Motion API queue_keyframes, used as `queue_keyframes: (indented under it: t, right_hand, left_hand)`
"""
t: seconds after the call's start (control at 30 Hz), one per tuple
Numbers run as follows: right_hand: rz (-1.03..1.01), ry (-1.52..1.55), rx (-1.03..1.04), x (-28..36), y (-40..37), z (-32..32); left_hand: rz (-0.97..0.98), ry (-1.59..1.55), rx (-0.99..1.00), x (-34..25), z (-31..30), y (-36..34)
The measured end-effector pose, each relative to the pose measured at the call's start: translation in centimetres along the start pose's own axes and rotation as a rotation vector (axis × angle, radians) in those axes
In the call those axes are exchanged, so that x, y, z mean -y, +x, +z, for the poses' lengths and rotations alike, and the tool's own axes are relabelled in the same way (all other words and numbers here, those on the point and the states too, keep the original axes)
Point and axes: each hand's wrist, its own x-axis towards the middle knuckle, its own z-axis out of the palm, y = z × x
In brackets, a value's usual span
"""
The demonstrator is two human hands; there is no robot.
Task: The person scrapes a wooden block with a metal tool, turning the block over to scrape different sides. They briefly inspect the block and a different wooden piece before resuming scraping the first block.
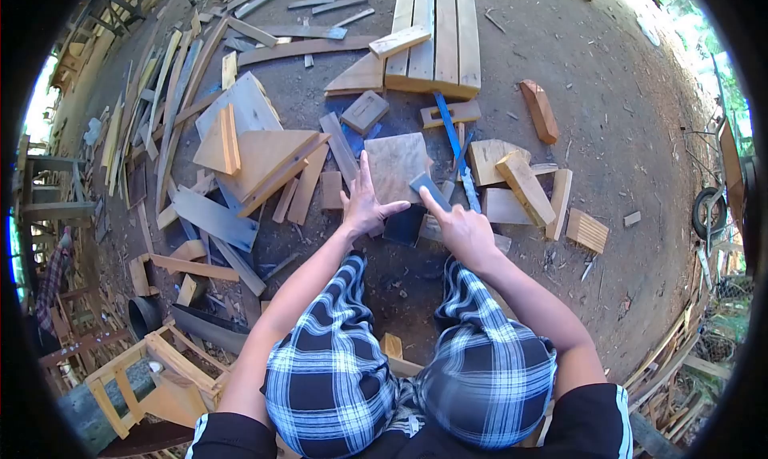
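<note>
A square pale wooden board (397, 159) lies between my knees and the blue tools. At its lower left corner, my left hand (370, 209) is spread, the index finger along the left edge and the thumb stretched toward the right. My right hand (466, 233) grips a small flat dark-grey block (430, 192), with the index finger laid along its top. The block overlaps the board's lower right edge. A dark square piece (404, 224) sits just below the board, between my hands.
Beyond the board are a blue-handled saw (450, 127) and a slatted wooden piece (433, 39). Stacked boards (268, 167) crowd the left, wood blocks (526, 188) the right. A reddish block (538, 111) lies farther right. A wooden frame (152, 371) stands at lower left.
</note>
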Motion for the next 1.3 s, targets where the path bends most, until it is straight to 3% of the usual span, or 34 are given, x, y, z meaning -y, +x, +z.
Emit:
queue_keyframes:
  t: [0.03,0.17,0.3,0.5,0.63,0.7,0.8,0.9,0.97,1.03,1.17,1.27,1.3]
  right_hand:
    - [-0.007,0.005,0.075,0.2,-0.8,-0.4]
    - [0.007,0.010,-0.064,-1.4,3.1,0.5]
    - [0.073,0.050,-0.063,-1.7,6.7,0.4]
    - [-0.041,0.010,0.013,0.3,0.1,0.6]
    - [-0.001,0.022,-0.143,-2.0,4.5,1.5]
    - [0.061,0.074,-0.119,-2.5,7.3,1.1]
    - [0.041,0.039,-0.132,-1.2,4.7,1.3]
    - [-0.039,-0.022,0.025,0.9,-0.2,0.2]
    - [-0.040,-0.019,0.056,0.5,0.0,0.4]
    - [-0.018,0.023,-0.111,-1.2,2.6,1.3]
    - [0.054,0.050,-0.101,-2.1,6.5,1.0]
    - [0.001,-0.022,-0.081,-0.7,2.5,1.2]
    - [-0.019,-0.030,0.024,0.2,0.9,0.3]
  left_hand:
    - [0.024,0.012,-0.029,0.1,0.1,0.1]
    - [0.054,-0.004,-0.041,0.3,0.1,0.2]
    - [0.055,-0.005,-0.026,0.3,0.0,0.4]
    - [0.040,0.026,-0.049,0.6,0.5,0.3]
    - [0.057,0.013,-0.037,0.5,0.3,0.3]
    - [0.059,0.026,-0.039,0.4,0.1,0.1]
    - [0.021,-0.002,-0.007,0.0,0.0,0.3]
    - [0.057,-0.021,-0.045,0.6,0.2,0.1]
    - [0.024,0.001,-0.027,0.1,0.0,0.3]
    - [0.033,0.000,-0.029,0.3,0.3,0.1]
    - [0.048,0.003,-0.029,0.3,0.0,0.2]
    - [0.040,-0.002,-0.028,0.3,0.0,0.5]
    - [0.040,0.004,-0.028,0.4,0.2,0.3]
